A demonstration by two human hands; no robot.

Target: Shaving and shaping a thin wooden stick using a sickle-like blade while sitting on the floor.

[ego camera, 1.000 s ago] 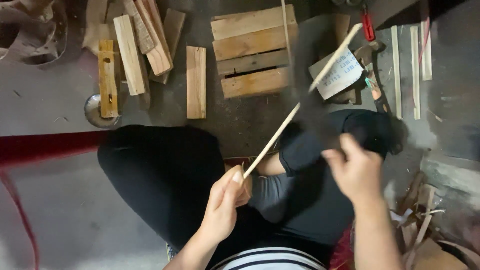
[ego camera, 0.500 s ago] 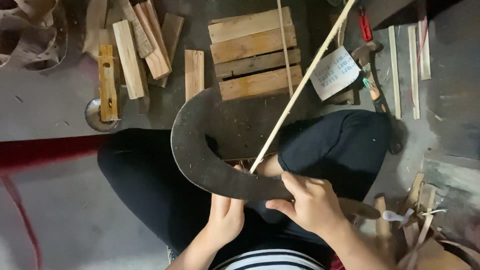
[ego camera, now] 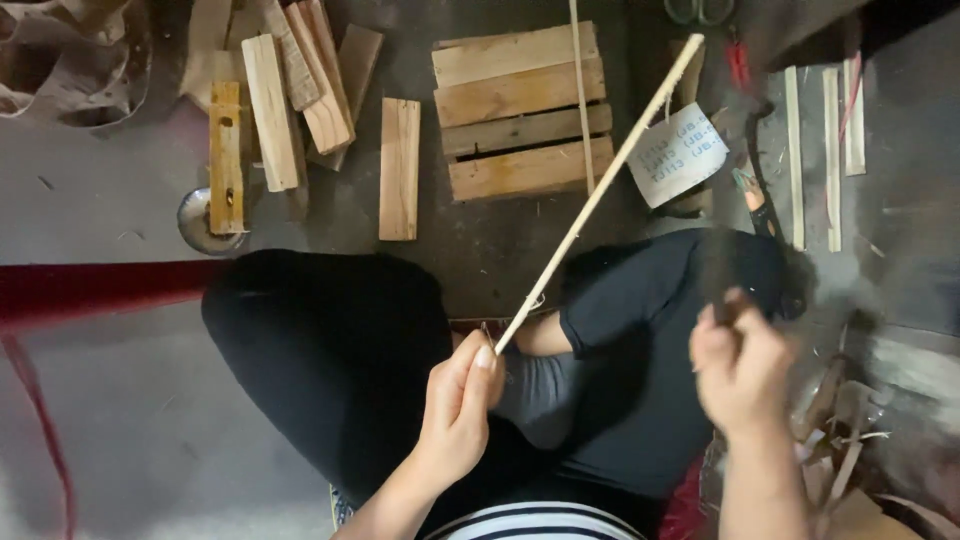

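Note:
I sit cross-legged on the floor in dark trousers. My left hand (ego camera: 460, 405) pinches the near end of a long thin pale wooden strip (ego camera: 600, 190), which slants up and to the right, away from me, over my knee. My right hand (ego camera: 745, 365) is closed around the handle of a dark blade (ego camera: 722, 230). The blade is motion-blurred and rises from the fist above my right knee, apart from the strip.
A block of nailed planks (ego camera: 520, 110) lies ahead, with loose wood pieces (ego camera: 290, 90) and a short plank (ego camera: 400, 155) to its left. Also in view are a paper tag (ego camera: 680, 155), thin strips (ego camera: 795, 150) at right, shavings (ego camera: 850, 430) by my right side, and a metal bowl (ego camera: 200, 225).
Half a second ago the curved dark blade lay across my lap against the strip. My right hand has since swung it back to the right and upward, and the strip has tilted slightly.

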